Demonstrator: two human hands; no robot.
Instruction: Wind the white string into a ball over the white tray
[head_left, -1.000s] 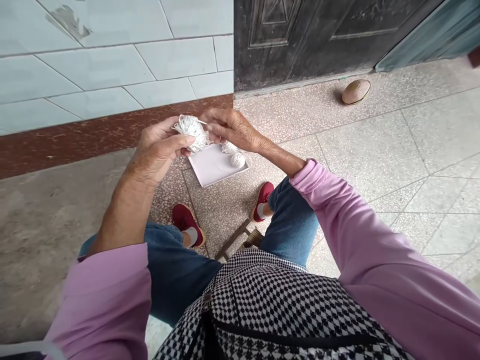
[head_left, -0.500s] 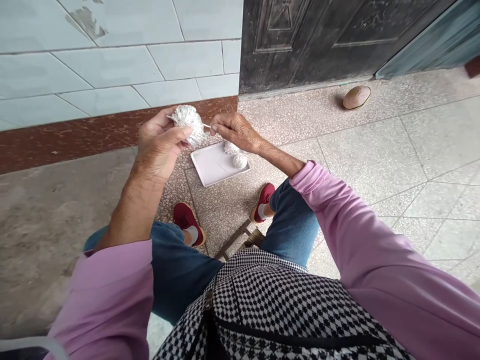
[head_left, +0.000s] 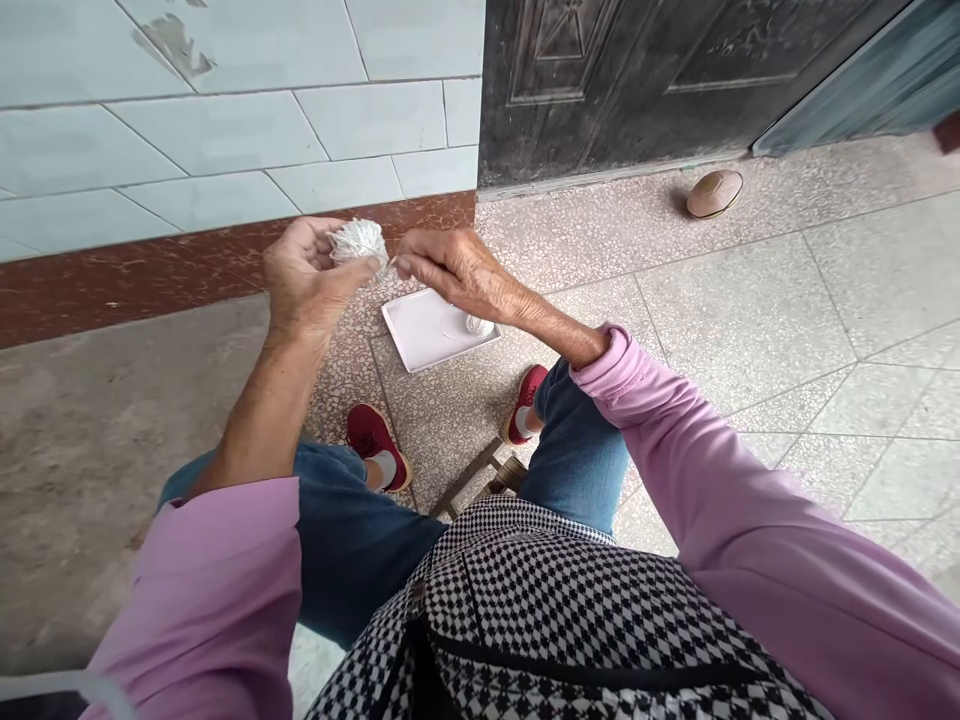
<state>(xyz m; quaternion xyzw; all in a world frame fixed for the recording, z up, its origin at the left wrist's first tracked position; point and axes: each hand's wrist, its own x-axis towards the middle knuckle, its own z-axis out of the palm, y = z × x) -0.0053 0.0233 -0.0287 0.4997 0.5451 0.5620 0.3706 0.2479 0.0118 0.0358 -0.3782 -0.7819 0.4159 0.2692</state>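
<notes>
My left hand grips a white ball of string, raised in front of me above the floor. My right hand sits just right of the ball, its fingertips pinching the loose string end where it leaves the ball. Below the hands a white tray lies on the speckled floor. A smaller white ball rests on the tray, partly hidden by my right wrist.
My knees in jeans and my red shoes sit below the tray. A wooden stool leg shows between my legs. A tiled wall and a dark door stand ahead. A small brown ball lies by the door.
Both hands have shifted slightly left and up with the string ball. My right hand now covers more of the tray's small balls. The view has tilted up a little.
</notes>
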